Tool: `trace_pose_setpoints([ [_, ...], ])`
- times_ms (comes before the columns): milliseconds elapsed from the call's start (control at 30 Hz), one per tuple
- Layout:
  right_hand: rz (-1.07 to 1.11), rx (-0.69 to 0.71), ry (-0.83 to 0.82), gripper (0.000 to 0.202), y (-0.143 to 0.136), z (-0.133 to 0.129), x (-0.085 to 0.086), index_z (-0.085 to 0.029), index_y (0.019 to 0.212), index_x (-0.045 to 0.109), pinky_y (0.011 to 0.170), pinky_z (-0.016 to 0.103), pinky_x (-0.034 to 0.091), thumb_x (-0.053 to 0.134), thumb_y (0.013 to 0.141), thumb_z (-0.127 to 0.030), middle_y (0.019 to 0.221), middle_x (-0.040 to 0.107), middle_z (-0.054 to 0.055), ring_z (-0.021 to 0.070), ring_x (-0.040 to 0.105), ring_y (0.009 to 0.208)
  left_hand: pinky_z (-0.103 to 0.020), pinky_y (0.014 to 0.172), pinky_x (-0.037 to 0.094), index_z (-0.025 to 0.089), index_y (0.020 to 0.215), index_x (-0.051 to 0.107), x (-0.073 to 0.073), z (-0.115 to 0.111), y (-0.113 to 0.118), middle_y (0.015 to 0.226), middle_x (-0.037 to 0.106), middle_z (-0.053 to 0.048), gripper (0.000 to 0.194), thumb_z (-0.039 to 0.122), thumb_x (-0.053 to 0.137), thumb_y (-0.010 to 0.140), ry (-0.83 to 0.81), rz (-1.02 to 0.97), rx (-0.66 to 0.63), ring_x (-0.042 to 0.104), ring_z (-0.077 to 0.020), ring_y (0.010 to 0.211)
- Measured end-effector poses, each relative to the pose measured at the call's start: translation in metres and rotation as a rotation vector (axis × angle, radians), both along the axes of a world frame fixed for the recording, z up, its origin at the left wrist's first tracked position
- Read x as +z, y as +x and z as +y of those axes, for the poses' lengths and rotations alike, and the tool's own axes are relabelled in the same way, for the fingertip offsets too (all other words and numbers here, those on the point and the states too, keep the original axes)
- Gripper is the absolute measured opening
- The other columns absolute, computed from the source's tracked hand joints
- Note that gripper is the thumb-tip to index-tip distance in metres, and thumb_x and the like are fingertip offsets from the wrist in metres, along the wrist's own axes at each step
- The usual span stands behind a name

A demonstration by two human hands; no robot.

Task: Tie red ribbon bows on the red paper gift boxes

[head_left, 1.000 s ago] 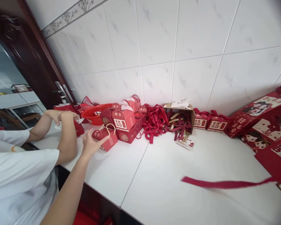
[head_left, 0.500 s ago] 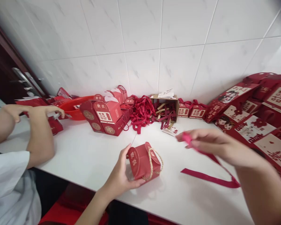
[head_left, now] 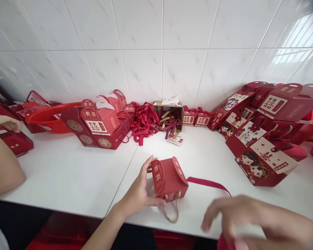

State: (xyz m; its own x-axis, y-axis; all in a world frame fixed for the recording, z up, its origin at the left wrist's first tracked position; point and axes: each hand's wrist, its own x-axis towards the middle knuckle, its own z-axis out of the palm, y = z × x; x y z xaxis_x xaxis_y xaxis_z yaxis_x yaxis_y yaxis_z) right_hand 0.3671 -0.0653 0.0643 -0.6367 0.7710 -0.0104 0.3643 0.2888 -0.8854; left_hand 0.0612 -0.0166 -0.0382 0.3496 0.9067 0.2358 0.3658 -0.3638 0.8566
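Observation:
My left hand is wrapped round a small red gift box with gold lettering, holding it tilted on the table. A gold rope handle hangs from the box's near side onto the table. From beside the box a dark red ribbon runs right and passes out of sight behind my right hand. My right hand, blurred and partly cut off at the lower edge, pinches a bunched part of the red ribbon. Its index finger sticks out to the left.
Red gift boxes, a ribbon pile and an open carton of ribbon strips line the wall. An orange basin stands at left, beside another person's arm. More boxes are stacked at right on the white table.
My right hand has come down toward the table's near edge with the ribbon. The rope handle has swung from the box's top to its near side. The view has turned right.

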Motion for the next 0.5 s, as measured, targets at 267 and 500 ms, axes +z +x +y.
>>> trace_pose_setpoints([
  [267, 0.112, -0.190, -0.278, 0.034, -0.031, 0.053, -0.009, -0.017, 0.066, 0.056, 0.070, 0.027, 0.040, 0.054, 0.086, -0.044, 0.068, 0.055, 0.002, 0.0153, 0.050, 0.068, -0.053, 0.113, 0.025, 0.032, 0.147, 0.023, 0.034, 0.017, 0.002, 0.158, 0.010, -0.010, 0.107, 0.064, 0.073, 0.058, -0.002, 0.020, -0.261, 0.015, -0.0363, 0.143],
  [500, 0.189, -0.142, -0.420, 0.033, -0.038, 0.063, -0.016, -0.016, 0.052, 0.054, 0.064, 0.027, 0.038, 0.052, 0.080, -0.033, 0.055, 0.050, 0.000, 0.0128, 0.045, 0.057, -0.053, 0.112, 0.028, 0.028, 0.115, 0.058, 0.067, 0.010, 0.030, 0.150, 0.030, -0.008, 0.035, 0.032, 0.063, 0.081, 0.208, 0.258, -0.098, 0.022, -0.0322, 0.141],
])
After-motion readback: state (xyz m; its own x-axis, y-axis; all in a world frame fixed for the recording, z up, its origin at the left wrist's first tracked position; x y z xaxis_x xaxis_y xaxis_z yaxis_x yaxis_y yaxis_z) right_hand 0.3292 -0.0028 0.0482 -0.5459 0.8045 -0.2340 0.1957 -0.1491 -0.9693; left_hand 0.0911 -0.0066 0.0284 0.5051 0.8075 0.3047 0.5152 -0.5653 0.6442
